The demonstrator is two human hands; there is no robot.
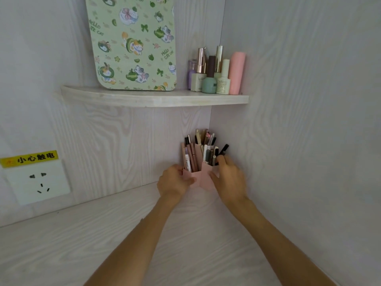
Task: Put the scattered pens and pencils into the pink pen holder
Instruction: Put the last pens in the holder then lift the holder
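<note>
The pink pen holder (203, 177) stands in the back corner of the pale wooden desk, under a shelf. Several pens and pencils (203, 148) stick up out of its compartments, one white with black lettering. My left hand (174, 182) grips the holder's left side, its thumb across the front. On the holder's right side my right hand (228, 178) holds it, fingers curled round the far edge and touching a black pen. No loose pens lie on the desk in view.
A curved corner shelf (154, 99) hangs above the holder, carrying a green cat-print board (134, 42) and several cosmetic bottles (216, 75). A wall socket (38, 181) with a yellow warning label sits on the left wall. Walls close in behind and to the right.
</note>
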